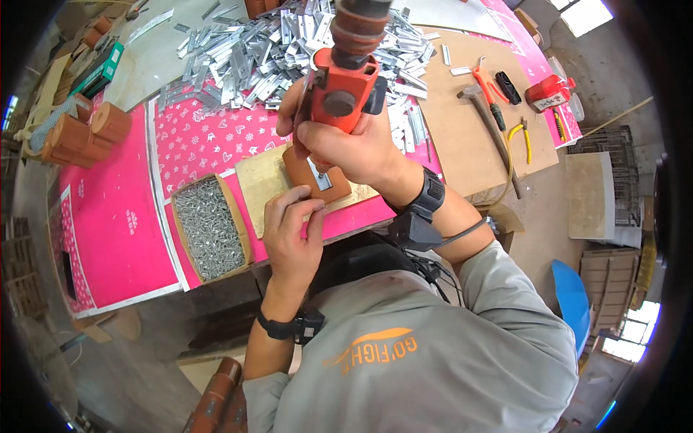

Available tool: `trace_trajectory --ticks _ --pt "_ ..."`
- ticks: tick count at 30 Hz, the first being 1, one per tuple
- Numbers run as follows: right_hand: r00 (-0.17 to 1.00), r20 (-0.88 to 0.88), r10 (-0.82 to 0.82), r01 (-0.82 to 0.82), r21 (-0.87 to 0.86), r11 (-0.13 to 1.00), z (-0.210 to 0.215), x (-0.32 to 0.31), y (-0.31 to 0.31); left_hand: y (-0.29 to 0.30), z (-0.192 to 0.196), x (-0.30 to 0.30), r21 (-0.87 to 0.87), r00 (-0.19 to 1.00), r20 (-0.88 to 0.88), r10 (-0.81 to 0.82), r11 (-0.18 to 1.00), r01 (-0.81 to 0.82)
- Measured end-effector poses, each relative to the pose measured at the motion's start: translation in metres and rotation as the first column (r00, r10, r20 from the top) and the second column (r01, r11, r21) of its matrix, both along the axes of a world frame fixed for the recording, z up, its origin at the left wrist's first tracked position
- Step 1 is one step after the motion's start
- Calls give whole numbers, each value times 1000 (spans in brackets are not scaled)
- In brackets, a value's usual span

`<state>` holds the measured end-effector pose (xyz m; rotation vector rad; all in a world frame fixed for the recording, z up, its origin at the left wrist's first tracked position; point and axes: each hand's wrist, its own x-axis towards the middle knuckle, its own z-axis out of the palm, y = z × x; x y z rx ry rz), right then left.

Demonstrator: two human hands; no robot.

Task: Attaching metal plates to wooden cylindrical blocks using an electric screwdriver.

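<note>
Drill (345,86), orange-red, powered: we find it upright in our right hand (354,148), fingers wrapped tight round the grip, its tip hidden behind the hand. Beneath it, a brown block (307,180) with a small metal bracket (323,180) lies on a plywood offcut (263,184) at the near edge of the pink-covered bench (115,224).

Left hand (289,231): fingers curled and pressed against the near edge of the block, steadying it; thumb alongside.

Adjacent items: open box of silver screws (209,227) just left of the offcut; heap of metal brackets (289,50) behind the drill; hammer (491,123), red-handled cutters (487,86) and yellow-handled pliers (523,137) well apart to the right; stacked brown blocks (79,133) far left.

Risks, in our judgement: our steadying fingers sit close to the working point, so a slipping bit could catch them; the block rests near the bench edge and could twist or slide off under torque, as we see no clamp.
</note>
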<state>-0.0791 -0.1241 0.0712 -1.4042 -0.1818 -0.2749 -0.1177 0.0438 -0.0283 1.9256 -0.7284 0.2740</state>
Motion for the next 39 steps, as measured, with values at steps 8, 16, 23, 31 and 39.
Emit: trace_trajectory --ticks 8,16,23,31,39 --pt "992 56 -114 116 -37 993 20 -11 -10 13 1 -6 -36 994 -114 -2 999 -2" --pt "999 14 -49 48 77 996 33 -21 -11 1 3 -3 -245 885 -459 -77 969 -42" --pt "999 50 -13 4 178 984 39 -21 2 -7 9 -1 -200 924 -380 -38 979 -42" --pt "998 65 1 -12 160 987 34 -22 1 -10 8 -3 -214 942 -336 -12 975 -63" --pt "999 34 -5 -1 172 985 34 -27 3 -15 10 -2 -197 953 -304 14 977 -77"
